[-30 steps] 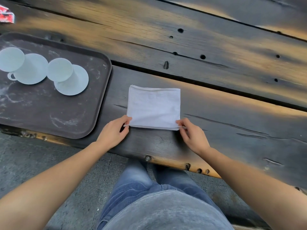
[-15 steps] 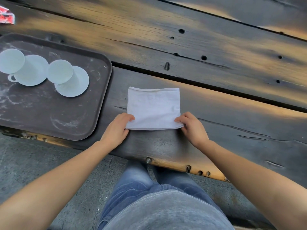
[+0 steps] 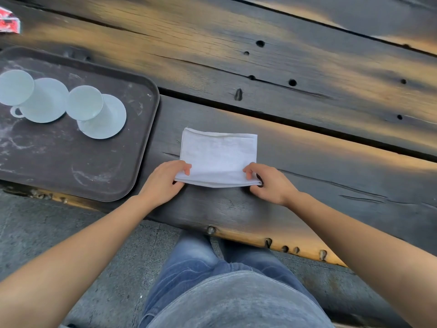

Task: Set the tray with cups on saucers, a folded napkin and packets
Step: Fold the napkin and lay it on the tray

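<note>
A white folded napkin (image 3: 218,155) lies on the dark wooden table, right of the tray. My left hand (image 3: 163,182) pinches its near left corner and my right hand (image 3: 269,183) pinches its near right corner; the near edge is lifted slightly off the wood. The dark brown tray (image 3: 78,171) sits at the left. On it stand two white cups (image 3: 84,102) (image 3: 15,87), each on a white saucer (image 3: 110,121) (image 3: 47,100). A red and white packet (image 3: 9,24) lies at the far left edge of the view, beyond the tray.
The table (image 3: 307,95) is made of dark planks with gaps and holes; its near edge runs just below my hands. My legs in blue jeans (image 3: 212,268) and a grey pavement floor (image 3: 47,233) show below it.
Both hands have closed their pinch on the napkin's near corners and raised the near edge a little. The view has shifted slightly.
</note>
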